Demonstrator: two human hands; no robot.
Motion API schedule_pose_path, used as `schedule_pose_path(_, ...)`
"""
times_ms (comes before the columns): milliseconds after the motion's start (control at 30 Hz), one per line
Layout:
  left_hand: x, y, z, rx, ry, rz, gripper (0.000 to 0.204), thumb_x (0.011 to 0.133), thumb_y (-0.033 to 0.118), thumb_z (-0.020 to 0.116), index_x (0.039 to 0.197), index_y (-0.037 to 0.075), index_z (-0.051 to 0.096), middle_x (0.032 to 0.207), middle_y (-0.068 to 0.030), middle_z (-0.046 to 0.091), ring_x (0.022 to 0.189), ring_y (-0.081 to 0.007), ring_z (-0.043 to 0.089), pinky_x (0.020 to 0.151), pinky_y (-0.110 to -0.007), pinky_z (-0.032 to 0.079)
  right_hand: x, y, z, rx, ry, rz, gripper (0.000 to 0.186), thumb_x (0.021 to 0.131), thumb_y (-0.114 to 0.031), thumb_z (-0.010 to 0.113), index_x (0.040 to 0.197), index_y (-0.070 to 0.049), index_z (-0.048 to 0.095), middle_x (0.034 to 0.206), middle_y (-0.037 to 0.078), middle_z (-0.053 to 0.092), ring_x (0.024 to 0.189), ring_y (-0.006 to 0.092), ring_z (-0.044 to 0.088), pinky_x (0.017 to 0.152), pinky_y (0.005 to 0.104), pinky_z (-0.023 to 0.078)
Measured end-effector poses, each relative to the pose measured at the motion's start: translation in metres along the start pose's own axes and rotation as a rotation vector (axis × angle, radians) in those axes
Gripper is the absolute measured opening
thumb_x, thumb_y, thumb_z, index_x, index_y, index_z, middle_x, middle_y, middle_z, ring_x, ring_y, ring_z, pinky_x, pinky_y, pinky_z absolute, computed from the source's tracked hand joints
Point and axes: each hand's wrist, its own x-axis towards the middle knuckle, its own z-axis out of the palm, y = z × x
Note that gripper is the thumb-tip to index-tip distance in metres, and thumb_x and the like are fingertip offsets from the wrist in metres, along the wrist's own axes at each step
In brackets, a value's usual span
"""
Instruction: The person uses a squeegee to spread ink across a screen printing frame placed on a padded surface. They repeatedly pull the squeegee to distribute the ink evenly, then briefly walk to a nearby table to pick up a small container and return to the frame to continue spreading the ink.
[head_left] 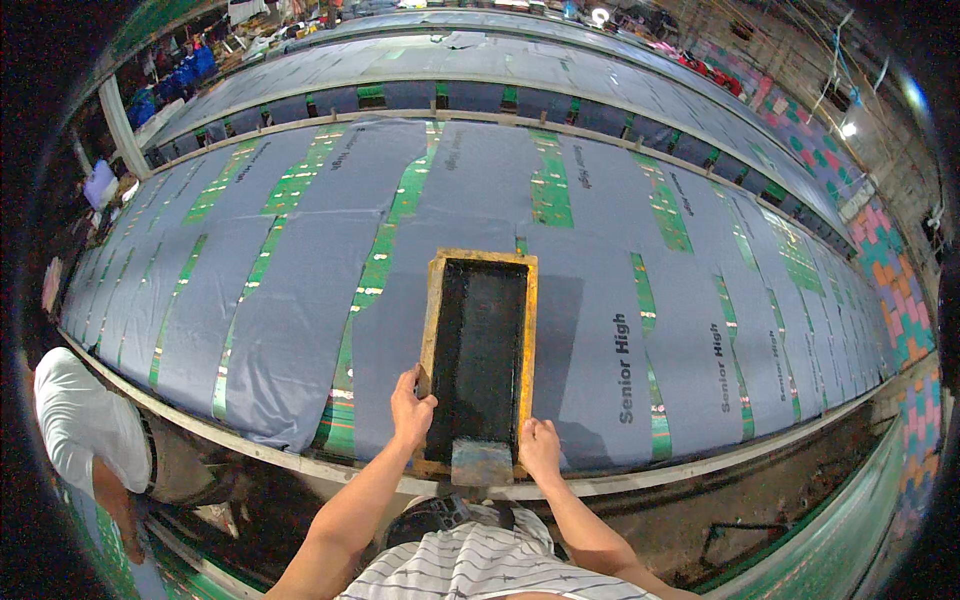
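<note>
A screen-printing frame with yellowish wooden sides and a dark, ink-covered middle lies over grey-blue fabric on a long table. My left hand is closed on its left side, near the front end. At the lower right corner, my right hand grips the opposite side. A greyish flat piece covers part of the frame's near end, close to the table's front edge. Dark lettering is printed on fabric pieces to the right of the frame. What lies beneath the frame is hidden.
Green strips of table surface show between the fabric pieces. Beyond a raised rail runs another long table covered with fabric. A person in a white shirt stands at the left. Coloured paving borders the right.
</note>
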Motion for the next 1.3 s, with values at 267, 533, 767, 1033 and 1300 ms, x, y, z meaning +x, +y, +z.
schedule_pose_path(267, -0.003, -0.001, -0.005, 0.020, 0.005, 0.027, 0.068, 0.070, -0.003, 0.069, 0.137, -0.006, 0.056, 0.128, -0.0193, 0.061, 0.122, -0.0336, 0.060, 0.105, -0.039, 0.048, -0.001, 0.001, -0.001, -0.028, -0.035, 0.016, 0.036, 0.106, -0.027, 0.048, 0.093, 0.002, 0.064, 0.091, 0.023, 0.059, 0.088, 0.0436, 0.058, 0.079, 0.0539, 0.047)
schedule_pose_path(533, -0.006, 0.005, -0.005, 0.026, 0.027, 0.071, 0.068, 0.071, -0.002, 0.066, 0.139, -0.006, 0.055, 0.126, -0.0191, 0.061, 0.119, -0.0335, 0.061, 0.103, -0.038, 0.049, -0.003, -0.001, -0.005, -0.012, -0.025, 0.016, 0.033, 0.105, -0.024, 0.049, 0.093, 0.002, 0.063, 0.092, 0.022, 0.059, 0.089, 0.0429, 0.058, 0.079, 0.0539, 0.046)
schedule_pose_path(767, -0.007, 0.017, -0.003, 0.034, 0.058, 0.099, 0.066, 0.070, -0.004, 0.065, 0.135, -0.007, 0.057, 0.125, -0.0202, 0.061, 0.117, -0.0345, 0.062, 0.103, -0.037, 0.049, -0.002, -0.001, -0.007, 0.000, 0.017, -0.034, 0.029, 0.102, -0.023, 0.052, 0.090, 0.000, 0.064, 0.085, 0.020, 0.058, 0.088, 0.0417, 0.057, 0.078, 0.0535, 0.046)
schedule_pose_path(1033, 0.008, 0.016, -0.026, -0.017, 0.090, 0.070, 0.066, 0.069, -0.005, 0.067, 0.135, -0.007, 0.058, 0.124, -0.0199, 0.062, 0.117, -0.0350, 0.063, 0.103, -0.038, 0.049, 0.017, -0.022, 0.002, 0.033, -0.010, -0.071, 0.030, 0.102, -0.023, 0.053, 0.087, 0.000, 0.064, 0.084, 0.020, 0.057, 0.086, 0.0405, 0.057, 0.077, 0.0513, 0.046)
schedule_pose_path(1300, 0.023, 0.012, -0.048, 0.011, 0.067, 0.039, 0.066, 0.071, -0.002, 0.069, 0.136, -0.007, 0.056, 0.124, -0.0202, 0.062, 0.119, -0.0359, 0.062, 0.104, -0.039, 0.049, 0.028, -0.033, 0.028, -0.057, 0.080, -0.061, 0.037, 0.103, -0.025, 0.052, 0.085, 0.004, 0.064, 0.085, 0.023, 0.059, 0.088, 0.0443, 0.058, 0.079, 0.0542, 0.045)
